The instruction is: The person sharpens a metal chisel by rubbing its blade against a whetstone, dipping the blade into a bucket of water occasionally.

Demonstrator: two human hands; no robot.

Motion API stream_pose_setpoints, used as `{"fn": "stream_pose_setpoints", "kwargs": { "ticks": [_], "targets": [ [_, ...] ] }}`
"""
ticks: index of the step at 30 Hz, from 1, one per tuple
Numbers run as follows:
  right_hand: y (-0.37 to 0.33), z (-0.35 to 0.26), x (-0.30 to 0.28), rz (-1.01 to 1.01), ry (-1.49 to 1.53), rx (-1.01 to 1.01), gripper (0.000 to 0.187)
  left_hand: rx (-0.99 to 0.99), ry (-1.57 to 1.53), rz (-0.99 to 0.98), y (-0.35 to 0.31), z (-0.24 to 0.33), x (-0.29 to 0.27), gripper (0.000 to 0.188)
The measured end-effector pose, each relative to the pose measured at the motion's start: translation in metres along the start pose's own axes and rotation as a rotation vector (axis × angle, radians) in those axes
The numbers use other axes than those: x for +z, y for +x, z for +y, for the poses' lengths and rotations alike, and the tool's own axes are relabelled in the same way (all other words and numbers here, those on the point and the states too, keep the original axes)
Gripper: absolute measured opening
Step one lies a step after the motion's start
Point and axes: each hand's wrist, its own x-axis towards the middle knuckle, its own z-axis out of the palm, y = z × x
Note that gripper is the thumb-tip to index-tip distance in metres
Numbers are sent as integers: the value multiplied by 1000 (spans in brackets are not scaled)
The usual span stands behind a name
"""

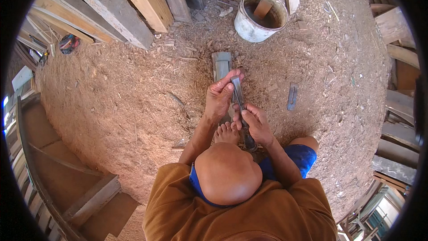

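Note:
My right hand (255, 124) is wrapped round the lower part of a chisel (238, 90), its dark handle pointing back toward me. The flat steel blade points away from me, slightly tilted to the left. At the cutting end, my left hand (218, 99) pinches the blade, thumb at the side and fingertips at the edge. Beneath the hands a flat grey block, which looks like a sharpening stone (222, 58), lies on the ground. The hands hide part of it. My bare foot (226, 133) rests at its near end.
A white bucket (249, 29) holds murky liquid and a wood piece (263, 8). A slotted metal blade (292, 97) lies to the right on the sawdust-covered ground. Wooden planks (142, 0) lean at the back left, a curved wooden frame (53, 151) stands left, and stacked timber (399, 129) lines the right.

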Motion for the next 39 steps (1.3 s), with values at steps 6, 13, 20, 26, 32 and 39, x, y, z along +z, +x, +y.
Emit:
{"fn": "stream_pose_setpoints", "kwargs": {
  "ticks": [6,13,20,26,32,39],
  "targets": [
    [1,3,-3,-18,-35,-39,32,-1,17,-31,2,6,5,54],
    [1,0,-2,-26,-68,-36,32,-32,63,-40,2,12,3,57],
    [2,3,-5,-42,-42,-8,31,-62,-47,-20,1,11,2,57],
    [-2,-14,-5,-21,-404,57,43,-314,-41,61,2,19,-13,64],
    [-1,12,-21,-7,-671,-55,61,-406,750,108,5,22,-49,54],
    [47,25,-30,11,-716,206,61,18,1409,-34,26,59,-55,51]
  ]
}}
